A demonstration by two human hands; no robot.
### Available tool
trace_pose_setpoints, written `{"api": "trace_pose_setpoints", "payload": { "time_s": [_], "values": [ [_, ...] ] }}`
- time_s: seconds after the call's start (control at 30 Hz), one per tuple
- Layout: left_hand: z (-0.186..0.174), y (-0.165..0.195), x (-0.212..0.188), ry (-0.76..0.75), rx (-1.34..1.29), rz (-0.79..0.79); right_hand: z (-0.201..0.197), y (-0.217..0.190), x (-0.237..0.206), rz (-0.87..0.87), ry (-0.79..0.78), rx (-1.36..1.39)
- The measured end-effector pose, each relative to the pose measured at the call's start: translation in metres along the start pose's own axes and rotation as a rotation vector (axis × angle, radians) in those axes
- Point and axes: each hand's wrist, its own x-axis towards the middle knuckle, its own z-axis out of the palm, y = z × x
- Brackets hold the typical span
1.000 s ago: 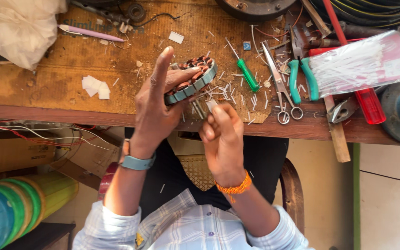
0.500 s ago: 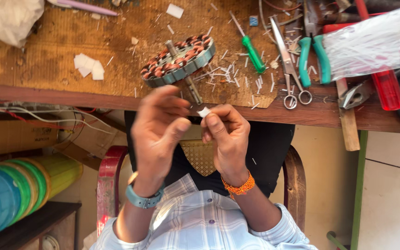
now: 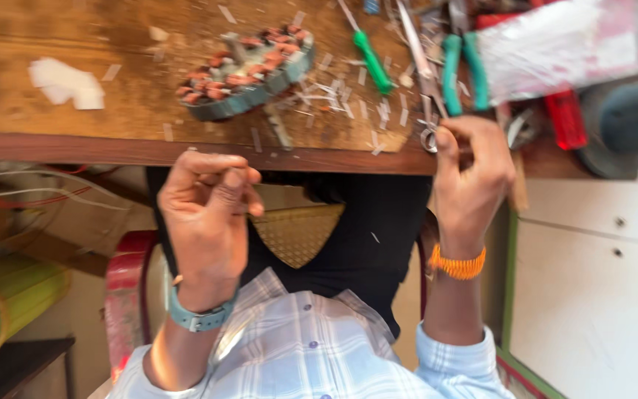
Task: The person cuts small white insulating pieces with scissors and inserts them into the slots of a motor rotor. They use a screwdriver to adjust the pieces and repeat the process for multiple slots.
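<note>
Left hand (image 3: 208, 203): held below the tabletop (image 3: 60, 118) edge over the lap, fingers curled together; whether its grip pinches anything, I cannot tell.
Right hand (image 3: 474, 174): at the tabletop edge, grip closed on the handle rings of the scissors (image 3: 426, 89).
Scissors: blades lie on the tabletop, pointing away from the person.
Motor coil ring (image 3: 249, 70): on the tabletop, apart from both hands, copper windings showing.
Nearby: green screwdriver (image 3: 371, 59), teal-handled pliers (image 3: 463, 70), scattered paper scraps (image 3: 64, 83).

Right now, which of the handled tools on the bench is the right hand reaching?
The scissors, steel-handled, their loop at the right hand fingers; the green screwdriver and teal-handled pliers lie farther up.
</note>
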Motion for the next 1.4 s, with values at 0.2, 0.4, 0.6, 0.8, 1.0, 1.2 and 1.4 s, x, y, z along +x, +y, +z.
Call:
{"api": "trace_pose_setpoints", "payload": {
  "time_s": [0.2,0.4,0.6,0.8,1.0,1.2,1.4],
  "values": [
    [0.014,-0.003,0.007,-0.222,0.132,-0.257,-0.006,0.03,0.003,0.003,-0.096,-0.214],
    [0.008,0.011,0.018,-0.207,0.175,-0.269,-0.022,0.014,-0.022,0.086,-0.091,-0.299],
    [0.006,0.007,0.017,-0.199,0.163,-0.222,-0.035,0.02,-0.039,0.645,-0.22,-0.048],
    [0.011,0.007,0.013,-0.238,0.209,-0.199,-0.032,0.02,-0.06,0.722,-0.323,0.855],
    [0.019,0.007,0.009,-0.258,0.315,-0.248,-0.013,-0.007,-0.097,0.692,-0.993,0.933],
    [0.019,0.012,0.008,-0.271,0.434,-0.245,-0.004,-0.023,-0.093,0.699,-1.25,0.914],
    [0.018,0.016,0.005,-0.271,0.469,-0.256,-0.005,-0.02,-0.093,0.718,-1.276,0.851]
  ]
}}
